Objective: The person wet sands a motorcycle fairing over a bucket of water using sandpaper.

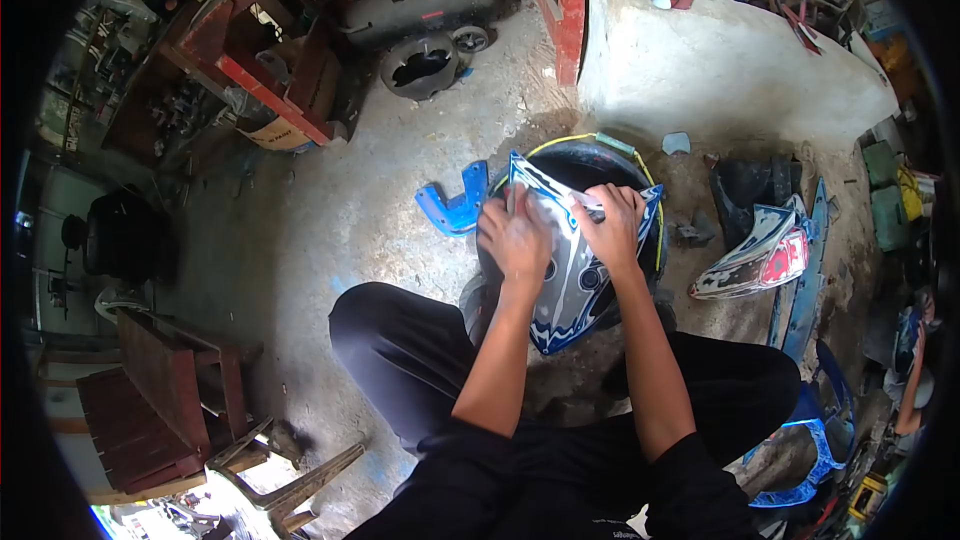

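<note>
A grey, white and blue panel (566,315) with pointed corners lies across the top of a black bucket (655,240) with a yellow handle between my knees. My left hand (515,240) is on the panel's left part, its fingers curled around something I cannot make out. My right hand (610,225) grips the panel's upper right part, with the thumb on its face and the fingers over the edge. Just left of the bucket, a blue curved piece (455,202) lies on the concrete floor.
A white, blue and red panel (755,255) lies to the right, beside a long blue strip (812,280). A blue frame (822,455) is at lower right. A white wall (720,70) stands ahead, a wooden bench (165,390) at left, and a round black pan (418,67) beyond.
</note>
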`<state>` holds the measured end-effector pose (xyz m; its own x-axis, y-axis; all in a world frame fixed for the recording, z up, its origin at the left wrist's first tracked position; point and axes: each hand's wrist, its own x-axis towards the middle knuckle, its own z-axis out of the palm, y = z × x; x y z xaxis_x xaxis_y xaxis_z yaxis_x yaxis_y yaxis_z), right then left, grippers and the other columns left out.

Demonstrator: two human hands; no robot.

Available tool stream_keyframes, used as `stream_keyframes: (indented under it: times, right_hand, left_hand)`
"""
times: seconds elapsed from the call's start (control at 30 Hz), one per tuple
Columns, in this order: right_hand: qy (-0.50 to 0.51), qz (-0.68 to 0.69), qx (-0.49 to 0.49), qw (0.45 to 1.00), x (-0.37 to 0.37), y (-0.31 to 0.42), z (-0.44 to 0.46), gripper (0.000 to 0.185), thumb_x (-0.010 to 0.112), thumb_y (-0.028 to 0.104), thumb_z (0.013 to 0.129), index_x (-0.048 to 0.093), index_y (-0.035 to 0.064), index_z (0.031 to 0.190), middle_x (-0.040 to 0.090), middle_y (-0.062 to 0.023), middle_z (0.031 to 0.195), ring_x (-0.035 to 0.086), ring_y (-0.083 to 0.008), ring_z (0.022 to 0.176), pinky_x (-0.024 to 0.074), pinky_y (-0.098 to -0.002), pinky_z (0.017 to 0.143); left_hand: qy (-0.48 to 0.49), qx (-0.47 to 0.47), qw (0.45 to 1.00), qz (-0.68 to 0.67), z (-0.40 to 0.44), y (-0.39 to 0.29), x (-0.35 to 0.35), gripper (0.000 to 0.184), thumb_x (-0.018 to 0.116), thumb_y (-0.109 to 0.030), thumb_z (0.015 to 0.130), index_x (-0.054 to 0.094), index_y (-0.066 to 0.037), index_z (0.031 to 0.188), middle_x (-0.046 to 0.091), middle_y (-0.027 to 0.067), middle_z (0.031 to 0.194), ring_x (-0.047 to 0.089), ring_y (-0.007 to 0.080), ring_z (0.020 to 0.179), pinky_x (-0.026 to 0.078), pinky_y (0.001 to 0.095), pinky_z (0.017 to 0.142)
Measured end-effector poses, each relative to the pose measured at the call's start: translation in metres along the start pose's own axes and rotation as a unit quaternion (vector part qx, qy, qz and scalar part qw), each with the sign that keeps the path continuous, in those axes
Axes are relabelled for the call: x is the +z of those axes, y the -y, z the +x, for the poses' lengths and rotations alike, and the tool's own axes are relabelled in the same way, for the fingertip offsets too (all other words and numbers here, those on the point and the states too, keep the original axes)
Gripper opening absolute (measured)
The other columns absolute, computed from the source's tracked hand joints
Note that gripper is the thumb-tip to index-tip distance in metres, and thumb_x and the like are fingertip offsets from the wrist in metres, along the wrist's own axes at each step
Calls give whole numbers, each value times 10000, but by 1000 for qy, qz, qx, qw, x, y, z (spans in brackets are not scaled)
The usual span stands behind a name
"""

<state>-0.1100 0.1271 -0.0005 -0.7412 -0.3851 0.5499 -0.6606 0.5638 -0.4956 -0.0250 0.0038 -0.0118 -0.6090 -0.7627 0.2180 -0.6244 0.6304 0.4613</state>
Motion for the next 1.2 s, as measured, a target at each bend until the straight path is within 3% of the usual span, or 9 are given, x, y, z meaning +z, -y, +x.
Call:
stream_keyframes:
  times: [0.17,0.2,0.33,0.57,0.63,0.7,0.77,0.83,1.2]
  right_hand:
    - [-2,9,2,1000,0,0,-2,270,784,341,835,676,103,903,664,-51,893,590,-289,946,367,-444,993]
    - [-3,10,5,1000,1,-2,-2,269,782,346,837,677,105,897,660,-49,886,588,-289,944,368,-446,992]
    - [10,-1,14,1000,0,0,-1,268,777,343,834,676,105,902,657,-50,888,586,-285,943,370,-448,996]
    - [-3,9,8,1000,-1,0,-2,259,780,324,831,675,99,905,657,-52,887,588,-288,935,370,-444,1000]
    - [-6,5,4,1000,-2,2,-1,257,782,323,829,676,100,901,657,-49,879,589,-288,937,370,-443,995]
    - [2,5,12,1000,-2,2,0,254,783,321,831,674,102,899,657,-49,880,589,-286,934,370,-441,994]
    - [-1,2,11,1000,-1,1,-1,255,784,324,832,674,103,899,657,-48,878,590,-285,934,370,-440,994]
    - [2,-2,9,1000,0,0,-4,256,785,326,833,675,104,899,657,-47,877,591,-284,934,370,-438,995]
    - [-13,6,5,1000,-1,-1,-2,266,800,322,821,674,98,889,663,-48,888,599,-288,945,375,-445,999]
  left_hand:
    - [-20,7,999,-24,21,4,16,378,558,-344,1012,672,-207,1345,501,153,1222,467,385,1169,384,563,938]
    - [40,-35,998,-20,31,0,18,374,549,-352,1016,682,-204,1332,494,154,1233,460,390,1188,376,566,966]
    - [33,-4,999,-44,5,1,-1,394,535,-370,1023,666,-209,1358,493,152,1240,453,398,1206,358,575,1009]
    - [49,-46,997,-34,31,-1,22,396,519,-374,1038,654,-231,1382,472,162,1248,442,390,1206,372,591,983]
    - [2,-17,998,-54,12,-4,2,384,521,-379,1038,666,-224,1357,476,171,1237,453,401,1183,383,585,972]
    - [83,-55,991,-85,-2,-6,-12,529,522,-404,1041,666,57,1254,463,187,1295,435,436,1235,351,602,1032]
    - [86,-66,991,-82,7,-2,1,531,524,-411,1038,673,60,1230,467,202,1297,444,441,1230,350,602,1035]
    - [36,-36,999,-9,27,-1,17,407,524,-387,1034,669,-118,1303,506,189,1221,481,419,1184,399,574,974]
    - [22,12,999,-41,39,-7,19,326,518,-295,1036,663,-62,1211,533,153,1190,513,410,1134,449,567,913]
